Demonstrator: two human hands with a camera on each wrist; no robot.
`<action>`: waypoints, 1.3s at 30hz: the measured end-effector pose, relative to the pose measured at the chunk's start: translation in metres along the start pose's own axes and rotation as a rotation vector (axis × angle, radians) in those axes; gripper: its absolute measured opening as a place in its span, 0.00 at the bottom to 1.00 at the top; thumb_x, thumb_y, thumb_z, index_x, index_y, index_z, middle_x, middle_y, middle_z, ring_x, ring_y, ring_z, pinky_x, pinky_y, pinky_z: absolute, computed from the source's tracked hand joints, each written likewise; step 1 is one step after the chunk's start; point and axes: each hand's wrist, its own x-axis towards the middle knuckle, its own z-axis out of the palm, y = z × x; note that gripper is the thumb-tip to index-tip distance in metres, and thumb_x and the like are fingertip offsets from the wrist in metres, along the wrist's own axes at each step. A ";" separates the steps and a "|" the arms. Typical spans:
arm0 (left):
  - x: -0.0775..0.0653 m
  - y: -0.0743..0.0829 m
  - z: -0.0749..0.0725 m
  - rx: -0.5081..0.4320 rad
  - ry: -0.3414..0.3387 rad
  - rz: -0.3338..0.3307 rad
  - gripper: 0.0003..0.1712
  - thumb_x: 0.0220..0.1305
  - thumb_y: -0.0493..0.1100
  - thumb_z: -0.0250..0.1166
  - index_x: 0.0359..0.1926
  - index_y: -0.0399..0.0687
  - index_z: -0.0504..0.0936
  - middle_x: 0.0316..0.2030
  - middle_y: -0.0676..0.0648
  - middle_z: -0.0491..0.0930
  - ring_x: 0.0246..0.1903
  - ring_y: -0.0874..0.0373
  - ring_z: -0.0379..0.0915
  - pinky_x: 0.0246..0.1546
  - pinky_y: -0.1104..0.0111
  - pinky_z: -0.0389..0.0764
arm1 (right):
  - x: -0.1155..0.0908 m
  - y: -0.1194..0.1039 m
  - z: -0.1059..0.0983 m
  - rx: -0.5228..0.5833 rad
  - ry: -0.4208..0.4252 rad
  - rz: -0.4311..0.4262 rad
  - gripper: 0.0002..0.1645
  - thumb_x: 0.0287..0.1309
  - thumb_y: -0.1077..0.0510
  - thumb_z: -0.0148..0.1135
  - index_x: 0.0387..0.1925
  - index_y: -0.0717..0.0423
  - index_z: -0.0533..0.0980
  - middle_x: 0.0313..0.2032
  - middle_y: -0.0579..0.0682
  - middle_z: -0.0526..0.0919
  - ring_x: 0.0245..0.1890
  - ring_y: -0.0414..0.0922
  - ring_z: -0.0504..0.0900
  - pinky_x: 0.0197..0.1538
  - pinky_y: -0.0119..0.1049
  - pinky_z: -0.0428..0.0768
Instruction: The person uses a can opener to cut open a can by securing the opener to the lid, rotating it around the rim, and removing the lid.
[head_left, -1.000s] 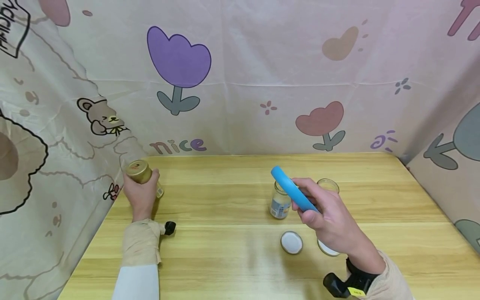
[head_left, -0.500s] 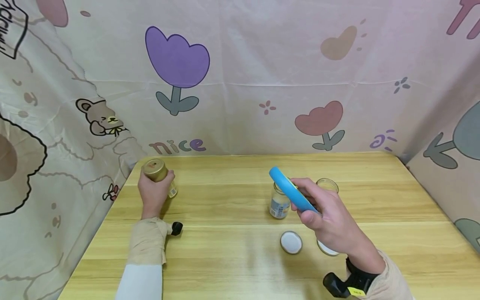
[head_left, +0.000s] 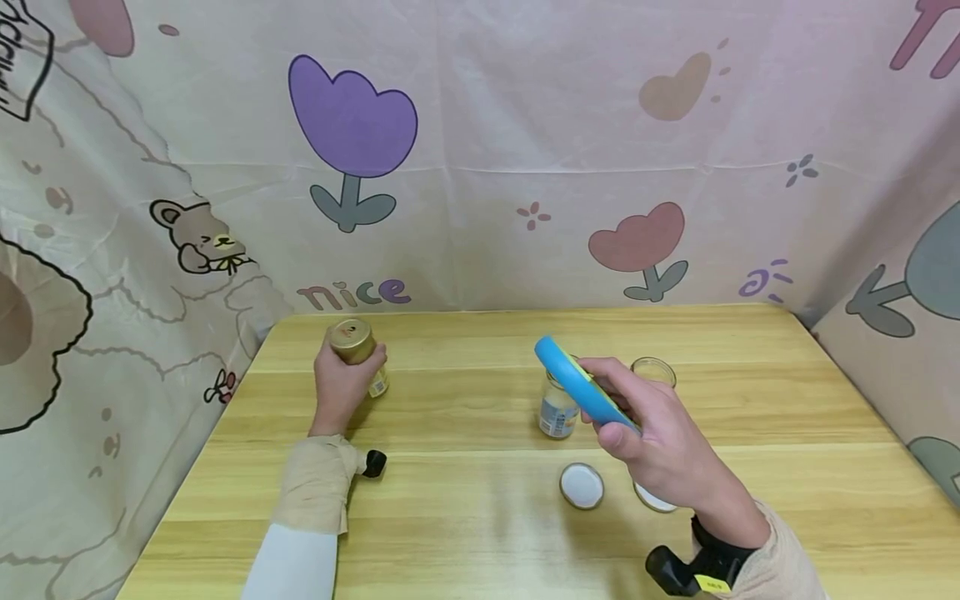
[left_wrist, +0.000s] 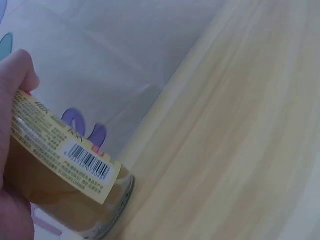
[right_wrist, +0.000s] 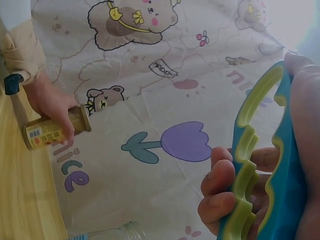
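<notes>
My left hand [head_left: 342,387] grips a filled glass jar with a gold lid [head_left: 351,335] toward the back left of the table. In the left wrist view the jar [left_wrist: 60,165] shows a pale yellow label with a barcode, and its glass base is close to the wood. My right hand [head_left: 663,429] holds a blue jar opener [head_left: 573,379] in the air at the right. Seen from the right wrist, the opener [right_wrist: 289,170] has a yellow-green inner edge with stepped curves, and my fingers [right_wrist: 220,180] curl round it.
Behind the opener stands an uncapped glass jar [head_left: 557,415] with a blue label. Another open jar [head_left: 654,367] is mostly hidden by my right hand. Two lids [head_left: 582,486] lie white side up nearer me, one partly covered. A patterned cloth [head_left: 465,233] borders the wooden table [head_left: 450,517].
My left hand has carried the gold-lidded jar to the right along the back of the table. My right hand stays in place, the opener tilting slightly so more of its yellow-green edge shows.
</notes>
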 end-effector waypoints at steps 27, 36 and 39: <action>-0.039 0.060 0.055 -0.141 -0.351 0.083 0.23 0.54 0.35 0.70 0.50 0.40 0.72 0.41 0.42 0.80 0.41 0.54 0.77 0.47 0.60 0.78 | 0.000 0.001 0.000 -0.060 -0.026 0.050 0.40 0.64 0.25 0.37 0.59 0.48 0.71 0.30 0.38 0.76 0.24 0.36 0.73 0.25 0.29 0.70; -0.048 0.067 0.071 -0.182 -0.432 0.110 0.23 0.53 0.33 0.70 0.50 0.40 0.72 0.40 0.42 0.81 0.40 0.53 0.78 0.46 0.60 0.79 | 0.000 0.005 0.001 -0.061 -0.044 0.085 0.37 0.64 0.26 0.38 0.58 0.46 0.71 0.26 0.39 0.72 0.23 0.36 0.71 0.24 0.30 0.69; -0.051 0.070 0.074 -0.187 -0.458 0.123 0.24 0.53 0.33 0.70 0.50 0.40 0.72 0.39 0.42 0.80 0.40 0.53 0.78 0.46 0.60 0.79 | 0.001 0.006 0.002 -0.073 -0.051 0.098 0.37 0.64 0.25 0.38 0.57 0.45 0.72 0.24 0.39 0.70 0.22 0.36 0.71 0.23 0.30 0.68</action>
